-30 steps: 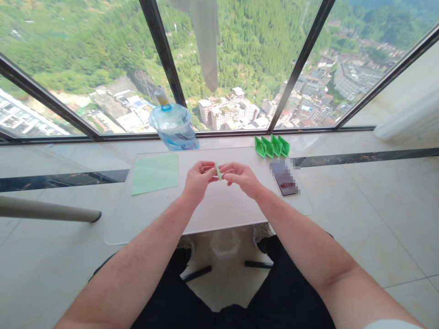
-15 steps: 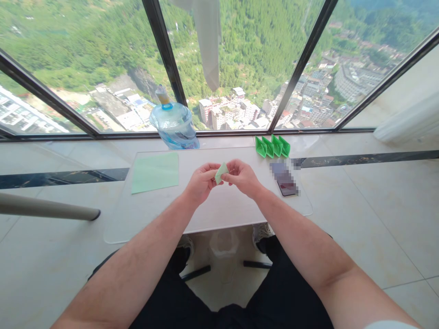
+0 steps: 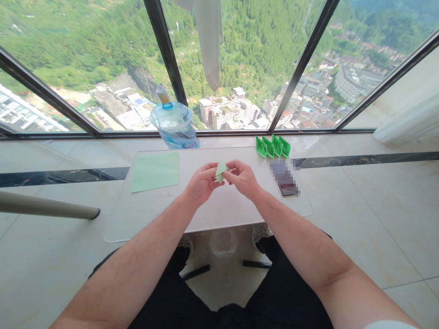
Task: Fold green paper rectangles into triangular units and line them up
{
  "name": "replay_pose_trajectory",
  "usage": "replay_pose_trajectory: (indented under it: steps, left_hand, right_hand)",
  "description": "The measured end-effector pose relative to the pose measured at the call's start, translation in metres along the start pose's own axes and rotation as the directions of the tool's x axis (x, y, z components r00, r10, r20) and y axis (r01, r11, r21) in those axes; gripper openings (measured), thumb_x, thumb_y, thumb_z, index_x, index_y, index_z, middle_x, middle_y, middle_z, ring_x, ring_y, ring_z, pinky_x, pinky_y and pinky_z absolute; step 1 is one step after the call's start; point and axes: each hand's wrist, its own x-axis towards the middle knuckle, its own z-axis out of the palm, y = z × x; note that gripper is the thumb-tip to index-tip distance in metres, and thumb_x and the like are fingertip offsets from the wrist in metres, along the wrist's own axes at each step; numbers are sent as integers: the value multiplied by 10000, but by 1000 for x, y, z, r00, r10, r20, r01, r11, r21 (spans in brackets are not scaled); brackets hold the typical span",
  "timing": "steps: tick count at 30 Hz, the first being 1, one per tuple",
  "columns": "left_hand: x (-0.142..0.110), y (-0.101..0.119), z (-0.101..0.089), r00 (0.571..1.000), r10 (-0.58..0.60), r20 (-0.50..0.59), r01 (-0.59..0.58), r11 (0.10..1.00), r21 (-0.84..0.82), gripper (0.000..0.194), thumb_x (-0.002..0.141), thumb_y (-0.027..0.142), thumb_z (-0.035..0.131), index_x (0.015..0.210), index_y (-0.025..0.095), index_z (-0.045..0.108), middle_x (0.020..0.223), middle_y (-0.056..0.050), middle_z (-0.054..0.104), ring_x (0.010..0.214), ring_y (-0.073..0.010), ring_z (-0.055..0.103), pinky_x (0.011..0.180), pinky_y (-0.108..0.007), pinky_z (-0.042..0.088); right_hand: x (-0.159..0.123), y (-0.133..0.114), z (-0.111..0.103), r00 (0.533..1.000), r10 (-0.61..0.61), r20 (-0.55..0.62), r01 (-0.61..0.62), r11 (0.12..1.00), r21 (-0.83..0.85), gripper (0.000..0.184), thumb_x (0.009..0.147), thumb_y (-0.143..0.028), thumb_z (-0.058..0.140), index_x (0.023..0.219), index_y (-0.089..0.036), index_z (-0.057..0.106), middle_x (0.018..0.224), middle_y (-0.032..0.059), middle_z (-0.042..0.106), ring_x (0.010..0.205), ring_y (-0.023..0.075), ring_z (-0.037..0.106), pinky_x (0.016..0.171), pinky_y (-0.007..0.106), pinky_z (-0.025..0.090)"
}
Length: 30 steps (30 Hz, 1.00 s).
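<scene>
A small piece of folded light green paper (image 3: 221, 169) is held above the middle of the white table (image 3: 164, 212). My left hand (image 3: 203, 182) pinches it from the left, and my right hand (image 3: 242, 176) grips its right side between thumb and fingers. One face shows as a triangle, with a lower flap under it; the fingers hide the rest of its folds. On the table's left half lies a flat stack or sheet of light green paper (image 3: 155, 172).
Several bright green folded paper pieces (image 3: 273, 146) stand in a row at the table's far right edge. A phone (image 3: 287, 187), partly blurred, lies nearer me. Behind the table a large water bottle (image 3: 173, 121) stands by the window. A grey pole (image 3: 51, 205) is on the left.
The folded paper has turned from edge-on to show its broad, triangular face. My right hand has closed in on its right side. The other things have stayed in place.
</scene>
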Motion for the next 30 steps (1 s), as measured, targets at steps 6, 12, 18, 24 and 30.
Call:
replay_pose_trajectory:
  steps: [6, 12, 18, 24, 30]
  left_hand:
    - [1, -4, 0, 999, 29, 37, -30, 999, 22, 311, 579, 137, 725, 886, 140, 677, 736, -10, 699, 644, -149, 654, 658, -304, 534]
    - [-1, -8, 3, 992, 109, -67, -94, 978, 188, 430, 520, 89, 732, 939, 143, 650, 727, 1, 704, 670, -158, 657, 690, -305, 497]
    - [-3, -7, 2, 989, 145, 18, -145, 960, 239, 533, 527, 91, 749, 1043, 156, 637, 823, 8, 709, 759, -146, 654, 737, -286, 489]
    - [-7, -7, 6, 986, 165, -27, -149, 938, 313, 369, 578, 132, 736, 938, 145, 654, 778, -7, 714, 753, -166, 669, 769, -328, 526]
    - [-4, -15, 2, 958, 234, -165, -154, 908, 390, 286, 587, 228, 781, 840, 157, 668, 747, -9, 699, 689, -166, 647, 705, -336, 546]
  right_hand:
    - [0, 0, 4, 1000, 4, -21, -4, 1000, 4, 274, 746, -411, 695, 905, -190, 666, 684, -20, 636, 576, 117, 568, 533, 250, 466]
    - [1, 3, 4, 995, -36, -90, 24, 992, -127, 166, 716, -312, 644, 829, -191, 646, 649, -34, 608, 569, 118, 561, 532, 248, 439]
    - [1, 5, 2, 991, -43, -124, 22, 986, -165, 156, 728, -329, 634, 810, -197, 627, 640, -37, 596, 588, 124, 553, 544, 251, 429]
    - [3, 6, -1, 989, -14, -145, -13, 983, -182, 152, 730, -330, 626, 807, -199, 626, 648, -32, 610, 597, 128, 556, 556, 256, 442]
    - [5, 9, -2, 994, 31, -105, -54, 973, -225, 157, 713, -276, 615, 842, -197, 658, 717, -10, 672, 656, 146, 611, 591, 264, 477]
